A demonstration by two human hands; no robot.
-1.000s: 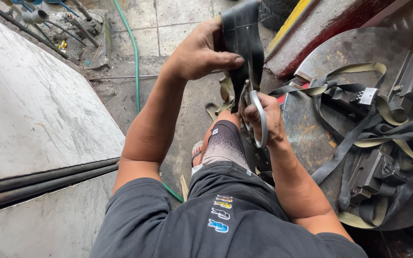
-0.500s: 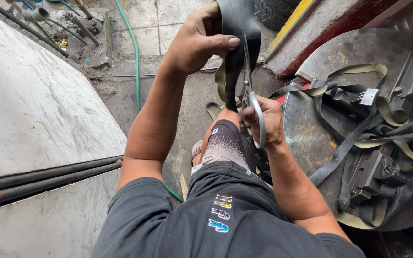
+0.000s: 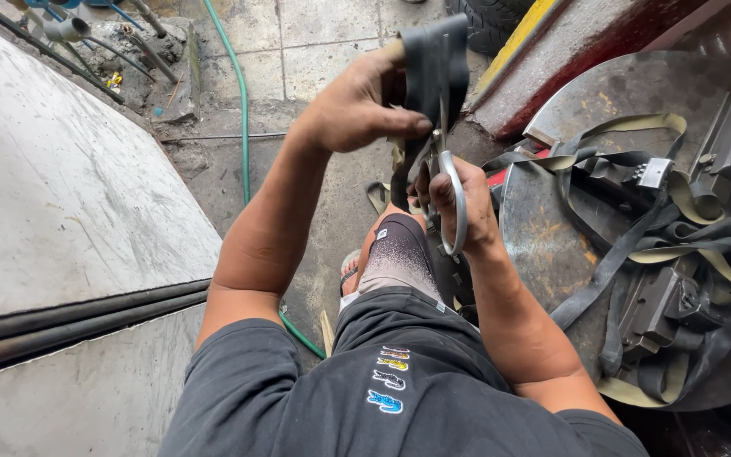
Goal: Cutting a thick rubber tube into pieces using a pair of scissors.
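My left hand (image 3: 357, 106) grips the upper end of a dark grey rubber strip (image 3: 433, 72), held up in front of me. My right hand (image 3: 458, 207) is closed through the metal handle loops of a pair of large scissors (image 3: 450, 190), whose blades point up into the strip just below my left thumb. The strip's lower end hangs down past my right hand toward my knee (image 3: 395, 258).
A round rusty metal tray (image 3: 543, 237) at right carries tangled black and olive rubber strips (image 3: 636, 245) and metal blocks (image 3: 662, 305). A grey slab (image 3: 52, 203) fills the left. A green hose (image 3: 241, 110) crosses the tiled floor. Tools (image 3: 69, 30) lie at top left.
My left hand has lifted the strip slightly higher and tilted it. The scissors have moved further up into the rubber.
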